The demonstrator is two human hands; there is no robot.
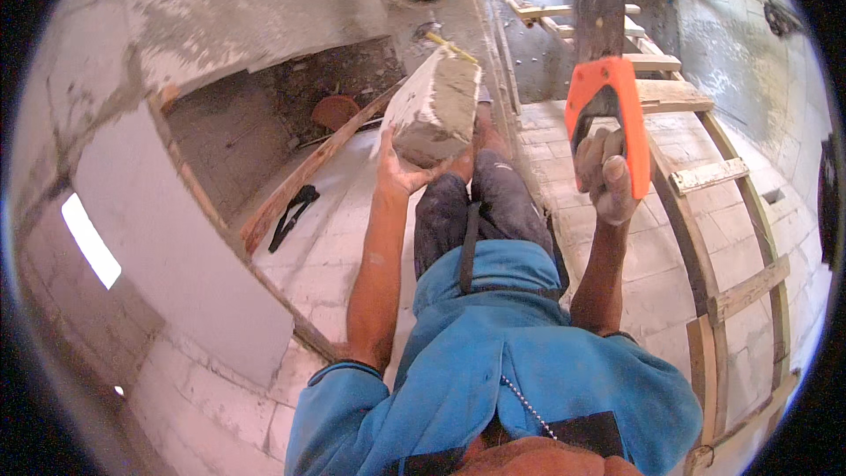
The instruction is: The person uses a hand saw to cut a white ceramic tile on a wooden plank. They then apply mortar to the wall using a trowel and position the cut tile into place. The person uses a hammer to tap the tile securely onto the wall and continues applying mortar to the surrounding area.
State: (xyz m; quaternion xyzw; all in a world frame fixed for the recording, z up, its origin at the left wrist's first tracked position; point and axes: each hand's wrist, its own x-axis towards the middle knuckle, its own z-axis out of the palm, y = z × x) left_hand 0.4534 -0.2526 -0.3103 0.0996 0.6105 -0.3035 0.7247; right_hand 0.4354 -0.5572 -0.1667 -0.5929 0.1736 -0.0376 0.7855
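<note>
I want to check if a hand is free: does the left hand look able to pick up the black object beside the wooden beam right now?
Probably not: the left hand is holding the pale block, so it looks occupied, though nothing visible covers the black object.

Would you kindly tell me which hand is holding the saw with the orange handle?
The right hand: it grips the saw by its orange handle, whereas the left hand holds the pale block.

Wooden ladder (709, 176) at right; black item (300, 203) left
</note>
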